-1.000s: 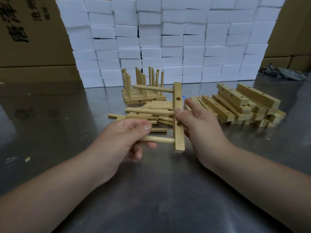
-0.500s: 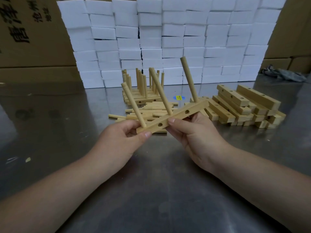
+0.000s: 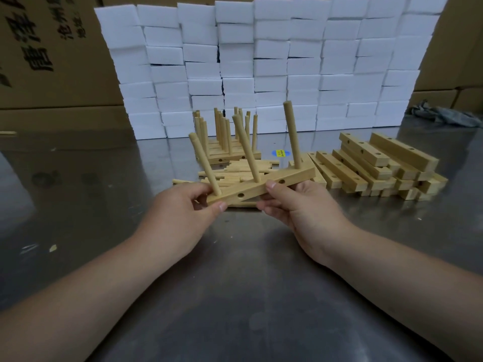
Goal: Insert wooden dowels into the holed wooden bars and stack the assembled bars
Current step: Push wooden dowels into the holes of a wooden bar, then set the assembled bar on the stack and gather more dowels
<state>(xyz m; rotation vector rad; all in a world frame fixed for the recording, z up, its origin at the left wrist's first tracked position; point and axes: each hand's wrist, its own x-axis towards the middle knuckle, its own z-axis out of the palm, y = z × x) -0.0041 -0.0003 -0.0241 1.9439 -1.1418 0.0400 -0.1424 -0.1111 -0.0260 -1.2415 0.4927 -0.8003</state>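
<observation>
A holed wooden bar (image 3: 257, 188) with three dowels standing up from it is held above the table, slanting up to the right. My left hand (image 3: 180, 218) pinches its near left end, thumb on the front face. My right hand (image 3: 305, 212) grips its middle from the right, thumb on the front face. The dowels (image 3: 247, 150) lean slightly left. Behind lie loose dowels (image 3: 243, 169) in a heap. Further back stands a stack of assembled bars (image 3: 230, 150) with upright dowels. A pile of empty holed bars (image 3: 376, 165) lies at the right.
The metal table (image 3: 235, 283) reflects light. A wall of white foam blocks (image 3: 261, 61) stands at the back, with cardboard boxes (image 3: 47, 53) on both sides. A grey cloth (image 3: 441, 114) lies at the far right. A yellow-blue sticker (image 3: 281, 152) is on the table.
The bar was upright a second ago while my left hand held a dowel at its lower hole. It now lies nearly level with three dowels pointing up, held by both hands.
</observation>
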